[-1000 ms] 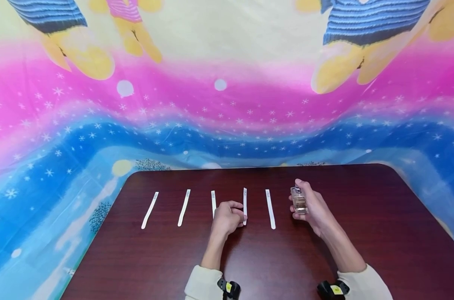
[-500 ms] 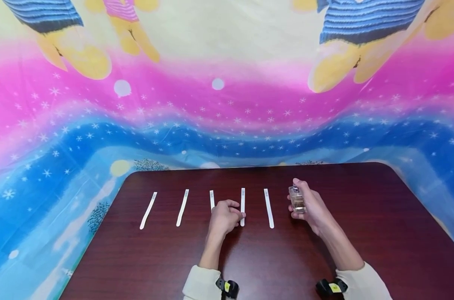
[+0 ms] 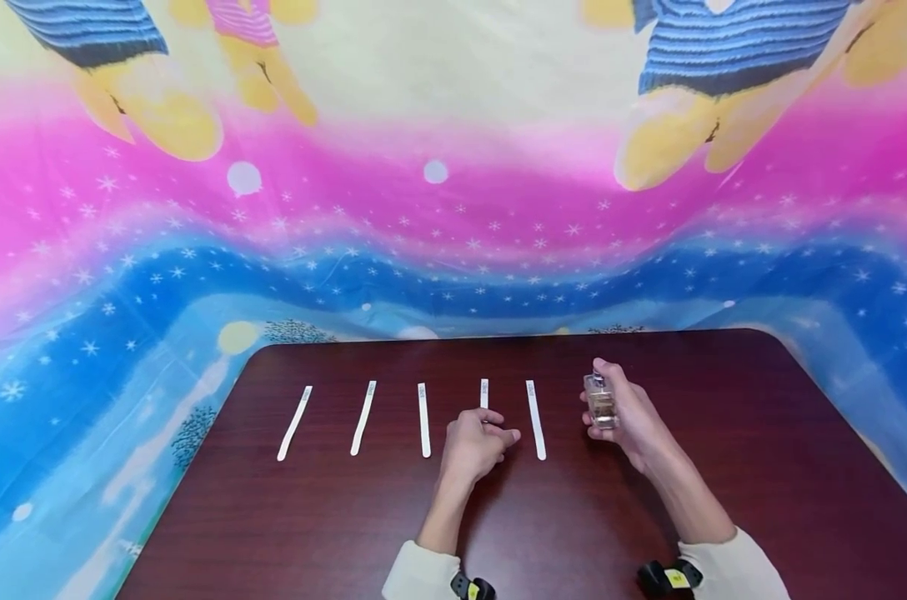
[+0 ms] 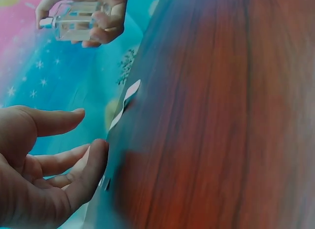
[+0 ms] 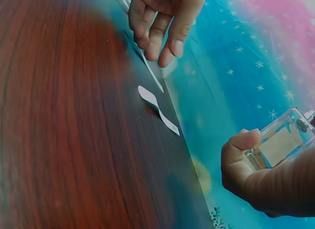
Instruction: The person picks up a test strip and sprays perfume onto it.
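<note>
My right hand [image 3: 639,429] grips a clear glass perfume bottle [image 3: 602,406] upright above the table's right side, its thumb on top at the spray head. The square bottle [image 5: 283,143] holds a pale liquid. My left hand [image 3: 474,443] hovers low over the middle, thumb and fingers apart, with nothing between them in the left wrist view. It covers the lower part of one white paper test strip [image 3: 484,392]. Just right of its fingertips lies the rightmost strip [image 3: 537,423], apart from the hand. That strip [image 4: 126,102] looks bent in the left wrist view.
More white strips lie in a row to the left: one strip [image 3: 423,421] beside the left hand, another strip [image 3: 363,419], and the leftmost strip [image 3: 294,425]. Small marks show at their far ends. Behind the dark wooden table [image 3: 333,533] hangs a colourful printed cloth [image 3: 438,225].
My left hand has moved right, off the fourth strip's near end toward the rightmost strip, uncovering the third strip. The right hand keeps its hold on the perfume bottle, almost still.
</note>
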`<state>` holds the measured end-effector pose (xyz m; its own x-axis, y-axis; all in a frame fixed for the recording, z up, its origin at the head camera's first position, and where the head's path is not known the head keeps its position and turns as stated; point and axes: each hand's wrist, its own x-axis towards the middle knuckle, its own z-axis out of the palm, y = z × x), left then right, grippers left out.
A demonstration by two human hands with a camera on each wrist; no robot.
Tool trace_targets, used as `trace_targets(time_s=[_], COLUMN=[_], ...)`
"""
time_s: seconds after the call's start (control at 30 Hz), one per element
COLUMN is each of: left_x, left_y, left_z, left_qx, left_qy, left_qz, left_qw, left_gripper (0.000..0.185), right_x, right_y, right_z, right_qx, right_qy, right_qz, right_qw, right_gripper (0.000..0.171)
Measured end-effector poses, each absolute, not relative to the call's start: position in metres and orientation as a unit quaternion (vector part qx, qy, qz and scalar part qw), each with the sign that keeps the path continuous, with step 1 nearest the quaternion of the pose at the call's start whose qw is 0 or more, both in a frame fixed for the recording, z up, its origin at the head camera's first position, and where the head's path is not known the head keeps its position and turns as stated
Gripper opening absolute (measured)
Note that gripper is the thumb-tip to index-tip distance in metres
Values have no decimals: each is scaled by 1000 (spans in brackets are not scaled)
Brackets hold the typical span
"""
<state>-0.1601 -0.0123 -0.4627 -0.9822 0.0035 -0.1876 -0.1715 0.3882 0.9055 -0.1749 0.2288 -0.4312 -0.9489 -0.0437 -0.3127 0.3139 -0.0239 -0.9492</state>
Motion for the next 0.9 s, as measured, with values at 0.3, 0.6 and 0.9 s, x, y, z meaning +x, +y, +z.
trace_targets(time_s=[0.3, 0.6, 0.9], left_x=[-161, -165, -181], left_y=[13, 30, 44], left_z=[-462, -467, -498], left_qx=[-43, -52, -37], left_qy=[836, 879, 921], left_qz=[542, 472, 386], left_qw=[77, 39, -37], left_gripper=[30, 34, 39], right_x=[-171, -166, -165], right_y=[237, 247, 249], right_z=[-432, -434, -431], right_qx=[106, 115, 112], right_qy=[692, 698, 695], right_qz=[-704, -696, -700], right_qw=[124, 124, 117], right_gripper=[58, 63, 56])
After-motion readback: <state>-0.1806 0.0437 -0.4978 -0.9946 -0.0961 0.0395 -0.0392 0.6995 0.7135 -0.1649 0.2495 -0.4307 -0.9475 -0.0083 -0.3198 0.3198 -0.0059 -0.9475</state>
